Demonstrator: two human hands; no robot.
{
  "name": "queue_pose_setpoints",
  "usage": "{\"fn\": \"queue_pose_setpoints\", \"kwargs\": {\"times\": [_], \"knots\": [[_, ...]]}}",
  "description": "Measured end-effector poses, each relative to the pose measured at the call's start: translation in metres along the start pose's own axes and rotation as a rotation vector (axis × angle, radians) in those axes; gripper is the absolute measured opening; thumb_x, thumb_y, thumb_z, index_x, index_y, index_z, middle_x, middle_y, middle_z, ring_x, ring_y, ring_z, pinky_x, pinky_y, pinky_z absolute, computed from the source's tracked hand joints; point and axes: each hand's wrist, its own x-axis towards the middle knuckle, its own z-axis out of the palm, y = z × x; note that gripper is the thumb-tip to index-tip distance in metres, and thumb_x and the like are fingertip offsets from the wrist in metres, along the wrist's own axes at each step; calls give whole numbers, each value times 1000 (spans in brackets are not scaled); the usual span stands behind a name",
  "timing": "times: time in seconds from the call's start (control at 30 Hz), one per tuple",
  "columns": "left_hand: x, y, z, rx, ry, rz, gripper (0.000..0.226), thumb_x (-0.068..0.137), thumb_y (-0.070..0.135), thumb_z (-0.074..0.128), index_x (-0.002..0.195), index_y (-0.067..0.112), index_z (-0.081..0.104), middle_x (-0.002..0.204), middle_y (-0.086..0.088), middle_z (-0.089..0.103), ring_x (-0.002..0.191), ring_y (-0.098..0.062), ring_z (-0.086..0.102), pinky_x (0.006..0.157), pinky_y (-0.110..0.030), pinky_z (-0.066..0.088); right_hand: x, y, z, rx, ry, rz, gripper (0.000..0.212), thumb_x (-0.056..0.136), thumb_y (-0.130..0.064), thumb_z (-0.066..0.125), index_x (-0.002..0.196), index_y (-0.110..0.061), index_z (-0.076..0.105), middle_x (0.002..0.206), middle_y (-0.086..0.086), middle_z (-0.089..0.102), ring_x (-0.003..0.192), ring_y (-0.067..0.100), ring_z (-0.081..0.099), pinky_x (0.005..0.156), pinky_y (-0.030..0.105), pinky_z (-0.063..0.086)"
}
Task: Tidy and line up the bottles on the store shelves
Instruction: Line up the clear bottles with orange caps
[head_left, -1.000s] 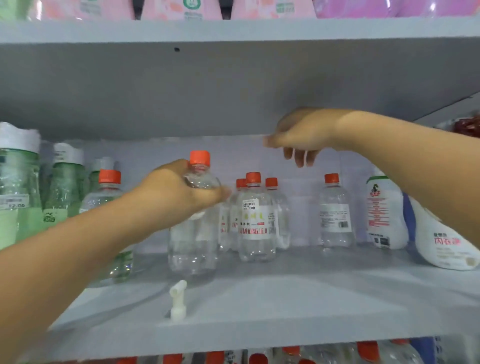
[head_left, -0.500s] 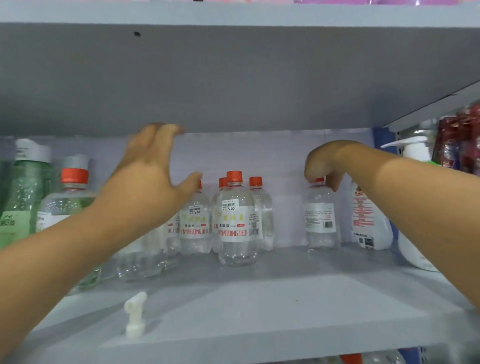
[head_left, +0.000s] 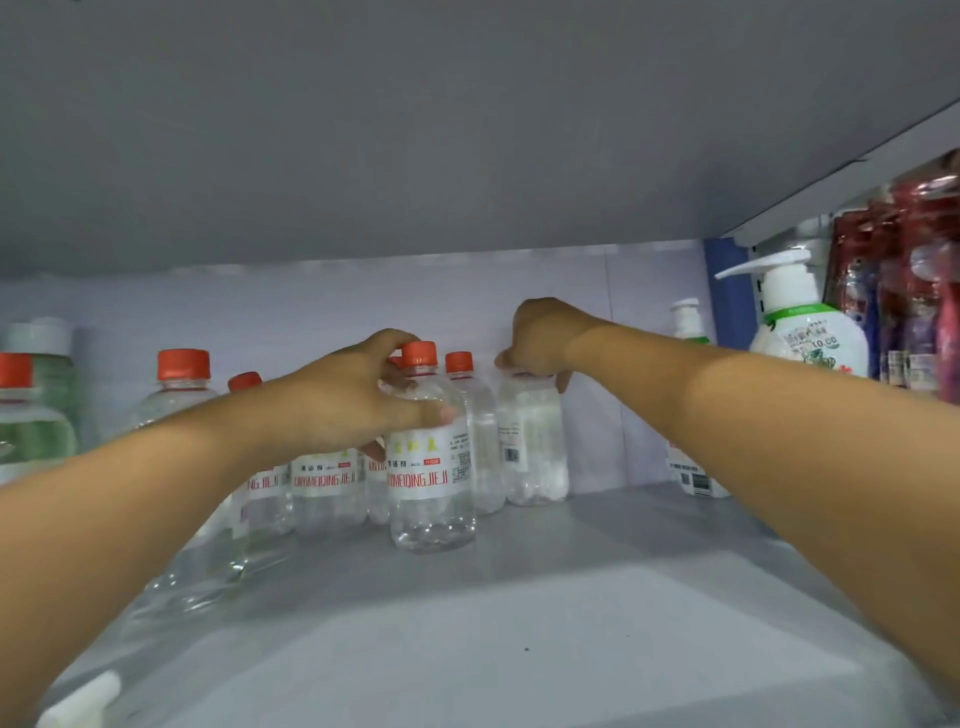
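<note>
Several clear bottles with orange caps stand in a cluster at the back middle of the grey shelf (head_left: 519, 623). My left hand (head_left: 353, 400) grips the shoulder of the front clear bottle (head_left: 431, 499), thumb on its label. My right hand (head_left: 540, 338) is curled over the cap of the rightmost clear bottle (head_left: 532, 447), hiding that cap. This bottle stands right beside the cluster. More orange-capped bottles (head_left: 182, 379) stand to the left, partly hidden behind my left forearm.
Green bottles with white caps (head_left: 36, 415) stand at far left. White pump bottles (head_left: 805, 332) and red packets (head_left: 909, 270) fill the right end. A loose white pump head (head_left: 83, 701) lies at the shelf's front left. The shelf above hangs low overhead.
My left hand dropped from the open air onto the front bottle and took hold of it. My right hand moved the lone right bottle leftward against the cluster. The camera moved closer.
</note>
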Motion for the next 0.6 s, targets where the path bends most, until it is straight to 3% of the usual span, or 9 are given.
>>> {"fn": "queue_pose_setpoints", "kwargs": {"times": [0.23,0.3,0.37,0.43,0.5,0.6], "knots": [[-1,-12,4,-3,24,5,81,73,67,75,142,53,34,134,16,59,97,-14,74,86,-37,62,-6,10,2,42,10,59,55,95,-59,57,78,-7,56,78,14,64,67,33,70,78,40,63],[-4,-13,2,-25,-9,-37,77,81,56,76,146,44,36,130,15,60,91,-13,76,84,-30,62,-6,15,-1,177,-75,68,47,99,-48,57,89,-2,64,88,19,69,77,34,73,83,42,63],[-7,-14,0,-54,-33,-66,74,84,48,76,148,37,40,126,14,62,89,-12,77,87,-30,61,-7,21,-5,334,-140,59,27,96,-25,59,104,0,69,103,21,73,91,36,74,82,44,64],[-7,-13,2,-54,-28,-71,73,85,47,76,148,38,41,123,15,63,90,-11,76,86,-29,60,-9,25,-4,381,-140,53,26,98,-19,60,115,-2,69,110,19,73,98,35,73,84,44,63],[-6,-11,6,-50,-8,-75,71,85,47,75,147,38,42,120,17,65,91,-9,75,81,-24,57,-11,24,2,348,-88,49,32,99,-30,63,114,-3,67,105,17,73,92,33,75,81,41,64],[-4,-12,9,-54,18,-81,70,84,46,76,146,37,44,117,15,66,91,-9,75,89,-29,59,-13,21,9,269,27,54,44,92,-46,68,108,-5,66,99,13,71,79,29,74,72,33,63]]}}
